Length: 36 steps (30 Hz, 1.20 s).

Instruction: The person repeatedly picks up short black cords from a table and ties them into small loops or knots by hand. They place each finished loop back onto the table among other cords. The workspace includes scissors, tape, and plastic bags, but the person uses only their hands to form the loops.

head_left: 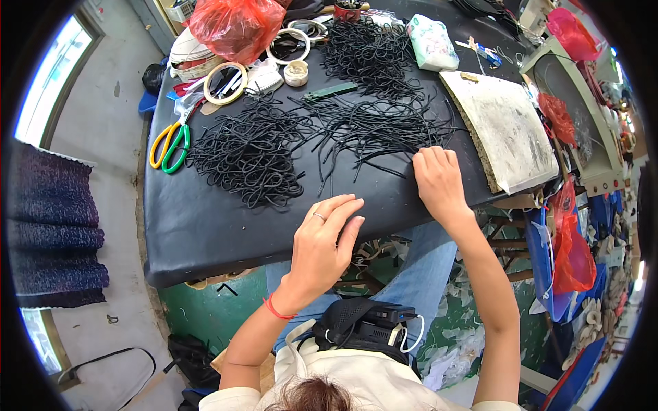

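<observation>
Three heaps of thin black cord lie on the black-covered table: a looped heap (250,151) at the left, another tangled heap (367,55) at the back, and a bundle of straighter cords (373,130) in the middle. My right hand (439,181) is at the right end of the straighter bundle, its fingers bent and closed on black cord there; their tips are partly hidden. Over the front of the table hovers my left hand (323,236), fingers stretched out and thumb apart, with nothing in it. A ring and a red wrist string show on that side.
Yellow-and-green-handled scissors (171,146) lie at the table's left edge, beside tape rolls (225,83) and a red plastic bag (236,27). A green strip (331,91) lies between the heaps. At right are a stained white board (504,130) and a tissue pack (432,42).
</observation>
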Each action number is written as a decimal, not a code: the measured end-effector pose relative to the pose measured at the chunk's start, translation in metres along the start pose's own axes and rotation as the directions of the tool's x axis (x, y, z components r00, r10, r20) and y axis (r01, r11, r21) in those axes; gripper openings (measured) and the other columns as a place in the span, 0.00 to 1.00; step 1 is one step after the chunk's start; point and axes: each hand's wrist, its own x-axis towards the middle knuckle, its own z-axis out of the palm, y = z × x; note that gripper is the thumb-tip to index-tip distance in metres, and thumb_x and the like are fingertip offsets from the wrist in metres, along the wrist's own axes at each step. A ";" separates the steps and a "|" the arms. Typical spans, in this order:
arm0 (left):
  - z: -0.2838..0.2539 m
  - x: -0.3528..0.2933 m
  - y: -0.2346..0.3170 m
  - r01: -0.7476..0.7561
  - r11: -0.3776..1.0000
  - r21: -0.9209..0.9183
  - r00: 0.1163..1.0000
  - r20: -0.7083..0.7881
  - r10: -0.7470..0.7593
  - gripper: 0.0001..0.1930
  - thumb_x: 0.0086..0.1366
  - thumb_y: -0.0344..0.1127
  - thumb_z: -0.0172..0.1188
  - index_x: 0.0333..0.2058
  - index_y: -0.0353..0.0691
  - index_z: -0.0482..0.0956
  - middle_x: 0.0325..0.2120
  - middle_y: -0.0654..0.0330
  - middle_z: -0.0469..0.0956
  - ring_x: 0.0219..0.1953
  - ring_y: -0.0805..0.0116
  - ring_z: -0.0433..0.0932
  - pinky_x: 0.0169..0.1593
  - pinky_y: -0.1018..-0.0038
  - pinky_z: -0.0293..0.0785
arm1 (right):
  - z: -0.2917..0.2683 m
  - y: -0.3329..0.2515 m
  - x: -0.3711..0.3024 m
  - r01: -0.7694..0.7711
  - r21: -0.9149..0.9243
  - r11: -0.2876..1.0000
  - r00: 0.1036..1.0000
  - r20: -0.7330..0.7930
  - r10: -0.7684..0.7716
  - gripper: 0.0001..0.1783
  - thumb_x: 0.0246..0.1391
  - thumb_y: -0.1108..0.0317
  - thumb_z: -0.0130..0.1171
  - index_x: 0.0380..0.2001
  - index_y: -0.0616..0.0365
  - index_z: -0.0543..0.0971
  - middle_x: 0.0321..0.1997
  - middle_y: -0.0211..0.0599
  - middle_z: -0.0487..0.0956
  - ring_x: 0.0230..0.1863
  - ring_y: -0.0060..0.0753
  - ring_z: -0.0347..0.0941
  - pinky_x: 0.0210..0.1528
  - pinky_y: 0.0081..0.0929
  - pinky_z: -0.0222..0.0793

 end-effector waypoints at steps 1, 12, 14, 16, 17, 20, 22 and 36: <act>-0.001 -0.002 -0.001 0.026 1.000 -0.008 0.999 0.022 -0.026 0.12 0.54 0.26 0.59 0.39 0.37 0.77 0.40 0.54 0.75 0.44 0.55 0.73 0.46 0.68 0.69 | -0.001 0.002 -0.001 0.029 0.079 0.996 0.993 -0.117 -0.020 0.04 0.48 0.72 0.49 0.29 0.59 0.71 0.33 0.33 0.72 0.39 0.32 0.68 0.46 0.32 0.57; -0.019 0.012 0.001 0.243 0.965 -0.101 0.929 0.311 -0.201 0.11 0.56 0.29 0.56 0.39 0.37 0.77 0.29 0.59 0.77 0.35 0.60 0.76 0.47 0.68 0.70 | -0.046 -0.054 -0.014 0.181 0.668 0.722 0.970 -0.241 -0.021 0.06 0.47 0.74 0.56 0.30 0.57 0.71 0.29 0.32 0.69 0.35 0.34 0.66 0.45 0.34 0.58; -0.022 0.007 0.000 0.459 0.802 -0.382 0.865 0.400 -0.304 0.11 0.61 0.31 0.54 0.40 0.32 0.76 0.27 0.59 0.78 0.30 0.69 0.77 0.39 0.78 0.72 | -0.049 -0.057 -0.012 0.176 0.728 0.663 0.973 -0.230 -0.006 0.07 0.46 0.75 0.57 0.30 0.57 0.71 0.28 0.32 0.69 0.33 0.34 0.66 0.42 0.32 0.59; -0.020 -0.003 -0.004 0.591 0.536 -0.603 0.806 0.453 -0.381 0.12 0.63 0.33 0.53 0.40 0.30 0.76 0.28 0.59 0.78 0.31 0.73 0.76 0.38 0.80 0.72 | -0.050 -0.061 -0.011 0.175 0.752 0.636 0.973 -0.230 0.004 0.07 0.46 0.76 0.57 0.30 0.57 0.71 0.28 0.32 0.69 0.31 0.34 0.66 0.40 0.31 0.59; -0.026 -0.002 -0.002 0.610 0.561 -0.560 0.789 0.497 -0.361 0.15 0.66 0.38 0.50 0.41 0.29 0.75 0.29 0.59 0.78 0.32 0.75 0.76 0.38 0.81 0.72 | -0.051 -0.064 -0.010 0.178 0.748 0.639 0.972 -0.236 0.006 0.06 0.46 0.76 0.57 0.30 0.57 0.71 0.27 0.31 0.69 0.30 0.33 0.66 0.39 0.30 0.59; -0.036 -0.002 -0.006 0.744 0.361 -0.562 0.666 0.575 -0.475 0.17 0.68 0.40 0.45 0.42 0.31 0.74 0.30 0.57 0.78 0.34 0.73 0.77 0.41 0.78 0.74 | -0.055 -0.066 -0.010 0.201 0.712 0.673 0.970 -0.243 -0.034 0.07 0.46 0.76 0.57 0.30 0.56 0.72 0.27 0.30 0.69 0.30 0.32 0.66 0.39 0.29 0.58; -0.041 0.001 -0.010 0.756 0.206 -0.621 0.624 0.590 -0.512 0.20 0.68 0.44 0.42 0.42 0.31 0.73 0.32 0.55 0.78 0.35 0.69 0.78 0.41 0.75 0.75 | -0.056 -0.065 -0.010 0.218 0.686 0.694 0.968 -0.243 -0.064 0.07 0.45 0.76 0.57 0.30 0.56 0.72 0.27 0.30 0.69 0.30 0.31 0.66 0.40 0.29 0.58; -0.054 -0.013 -0.004 0.695 0.592 -0.408 0.693 0.601 -0.399 0.08 0.61 0.30 0.55 0.38 0.34 0.76 0.31 0.59 0.79 0.36 0.70 0.78 0.40 0.77 0.74 | -0.055 -0.053 0.003 0.098 0.838 0.536 0.984 -0.162 0.073 0.06 0.42 0.72 0.62 0.27 0.54 0.77 0.27 0.29 0.75 0.30 0.30 0.70 0.41 0.28 0.60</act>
